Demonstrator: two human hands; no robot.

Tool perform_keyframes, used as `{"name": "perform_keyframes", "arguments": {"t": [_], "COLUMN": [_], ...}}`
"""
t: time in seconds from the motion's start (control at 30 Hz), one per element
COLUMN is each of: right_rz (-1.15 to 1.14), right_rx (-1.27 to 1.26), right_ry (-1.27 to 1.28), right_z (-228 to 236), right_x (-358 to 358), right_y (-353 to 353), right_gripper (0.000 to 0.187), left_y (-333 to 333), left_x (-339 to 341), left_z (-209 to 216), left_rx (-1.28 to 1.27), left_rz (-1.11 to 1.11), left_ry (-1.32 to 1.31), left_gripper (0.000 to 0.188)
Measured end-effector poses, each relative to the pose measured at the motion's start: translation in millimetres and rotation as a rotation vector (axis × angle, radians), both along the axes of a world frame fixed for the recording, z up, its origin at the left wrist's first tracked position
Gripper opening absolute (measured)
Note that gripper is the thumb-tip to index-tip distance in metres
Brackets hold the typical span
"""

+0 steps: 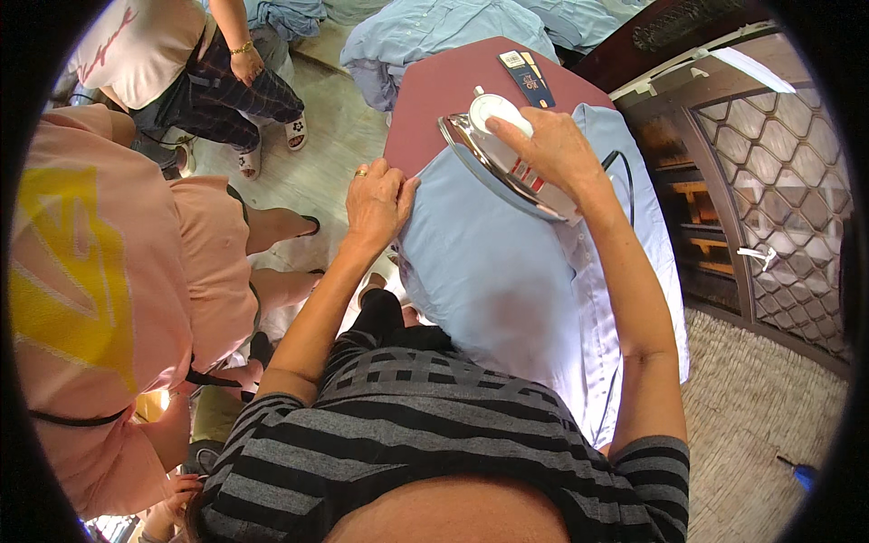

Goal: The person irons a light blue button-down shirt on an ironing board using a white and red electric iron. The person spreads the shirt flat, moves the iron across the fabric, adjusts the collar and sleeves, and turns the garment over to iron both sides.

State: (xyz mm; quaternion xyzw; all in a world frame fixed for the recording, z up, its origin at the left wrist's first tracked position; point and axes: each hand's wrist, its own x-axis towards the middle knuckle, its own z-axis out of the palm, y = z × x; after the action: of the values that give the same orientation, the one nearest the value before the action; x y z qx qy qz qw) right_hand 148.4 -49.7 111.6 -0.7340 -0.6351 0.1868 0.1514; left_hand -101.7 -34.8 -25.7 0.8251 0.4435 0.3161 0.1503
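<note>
Iron: metal-sided iron (496,163) over the light-blue garment (471,240), near its far edge; full contact of the soleplate with the cloth cannot be confirmed from this angle.
Right hand: right hand (550,149) closed around the iron's handle, thumb beside the white round part (500,112).
Left hand: left hand (380,204) at the left edge of the table, fingers bent beside the cloth; whether they pinch it cannot be told.
Iron handling: probably rigid and fairly heavy; take hold by the handle only, as the metal may be hot.
Garment handling: appears thin, soft and light, likely to crease or slide; take hold at an edge, clear of the metal.
Cord: black cord (628,176) beside the right forearm; likely flexible, may drag on the cloth.
Table: maroon top (425,101), bare at the far end, with a dark-blue tag (525,80) lying beyond the iron.
Surroundings: pale-blue garments (444,32) heaped beyond the table; lattice gate (769,158) to the right; person in peach clothing (149,226) to the left.
</note>
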Motion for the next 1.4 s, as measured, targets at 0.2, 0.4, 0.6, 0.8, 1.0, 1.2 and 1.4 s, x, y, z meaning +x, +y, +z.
{"name": "perform_keyframes", "arguments": {"t": [0.2,0.4,0.6,0.8,1.0,1.2,1.4], "right_rz": [-0.118,-0.232,-0.219,-0.223,-0.282,-0.475,-0.652], "right_rx": [-0.07,-0.09,-0.036,-0.042,-0.1,-0.094,-0.065], "right_ry": [0.059,0.193,0.144,0.083,0.111,0.331,0.544], "right_z": [0.2,-1.9,-3.5,-9.6,-6.1,14.5,3.3], "right_x": [-37.8,-79.9,-89.0,-87.1,-84.3,-74.1,-74.7], "right_y": [-52.8,-100.2,-73.5,-78.5,-85.6,-137.8,-193.1], "right_gripper": [0.055,0.055,0.054,0.054,0.053,0.05,0.036], "left_y": [5.1,15.2,25.1,39.9,73.5,61.3,45.2], "left_x": [-5.6,-23.8,-30.3,-38.3,-12.0,64.7,131.1], "left_z": [-2.3,3.6,-1.8,-9.8,9.5,38.7,31.2], "left_rx": [-0.06,-0.203,-0.456,-0.61,-0.527,-0.33,-0.133], "left_rz": [-0.065,-0.256,-0.326,-0.355,-0.292,-0.592,-0.883], "left_ry": [-0.029,-0.154,-0.354,-0.402,-0.388,-0.491,-0.456], "left_gripper": [0.023,0.018,0.004,0.01,0.022,0.008,0.011]}}
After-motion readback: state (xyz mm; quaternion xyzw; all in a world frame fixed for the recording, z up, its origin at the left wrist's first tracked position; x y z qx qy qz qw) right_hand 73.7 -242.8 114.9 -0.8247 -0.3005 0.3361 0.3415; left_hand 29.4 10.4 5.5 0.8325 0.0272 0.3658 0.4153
